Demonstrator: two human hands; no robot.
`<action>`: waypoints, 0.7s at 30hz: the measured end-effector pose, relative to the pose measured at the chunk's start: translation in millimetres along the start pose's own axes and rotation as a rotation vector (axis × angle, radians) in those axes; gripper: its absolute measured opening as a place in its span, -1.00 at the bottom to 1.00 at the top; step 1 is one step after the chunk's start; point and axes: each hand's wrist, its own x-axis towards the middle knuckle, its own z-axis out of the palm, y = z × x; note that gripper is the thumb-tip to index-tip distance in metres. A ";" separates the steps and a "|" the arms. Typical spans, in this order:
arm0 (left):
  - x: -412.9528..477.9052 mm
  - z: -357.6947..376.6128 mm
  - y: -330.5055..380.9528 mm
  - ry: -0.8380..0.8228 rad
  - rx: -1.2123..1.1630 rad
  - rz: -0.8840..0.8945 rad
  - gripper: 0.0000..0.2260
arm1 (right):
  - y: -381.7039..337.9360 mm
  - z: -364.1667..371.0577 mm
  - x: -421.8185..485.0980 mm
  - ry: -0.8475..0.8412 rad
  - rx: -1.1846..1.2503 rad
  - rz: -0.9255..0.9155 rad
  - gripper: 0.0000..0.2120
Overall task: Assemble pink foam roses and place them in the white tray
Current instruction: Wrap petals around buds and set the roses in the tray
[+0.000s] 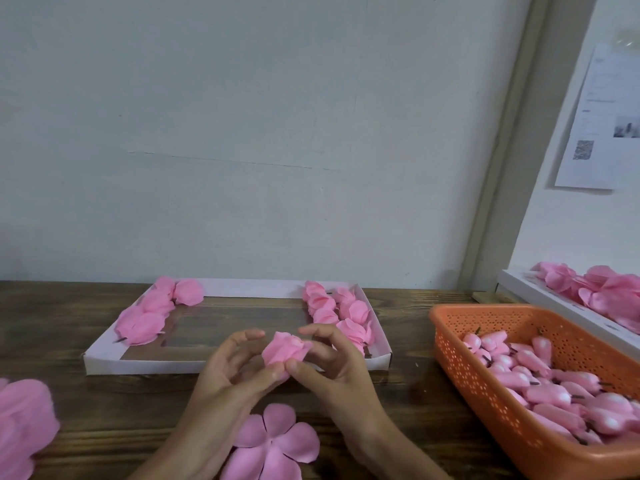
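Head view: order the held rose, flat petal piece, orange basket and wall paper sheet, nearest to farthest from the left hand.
1. rose: pinched in the left hand.
2. flat petal piece: just below the wrists.
3. orange basket: far right.
4. paper sheet: posted high, far right.

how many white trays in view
2: one white cardboard tray in the middle, with pink foam roses at both ends; a second tray at the right edge behind the orange plastic basket, cropped.
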 end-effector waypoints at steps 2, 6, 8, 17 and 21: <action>3.2 -3.5 1.3 -0.012 0.077 0.032 -0.54 | -0.4 0.3 0.2 -0.016 0.028 0.010 -0.65; 11.8 -14.6 -2.0 -0.023 0.167 0.079 -0.45 | 0.6 0.5 -0.3 -0.073 0.103 0.043 -0.66; 15.0 -18.1 -3.9 -0.042 0.175 0.098 -0.46 | 0.3 -0.9 0.1 -0.083 0.081 0.051 -0.64; -1.2 -5.2 7.5 -0.375 0.302 0.009 -0.51 | -0.9 1.9 -0.6 -0.215 -0.049 0.040 -0.64; -7.9 -9.6 -3.1 -0.355 0.439 -0.051 -0.62 | -0.2 4.5 -1.0 -0.236 0.006 0.054 -0.75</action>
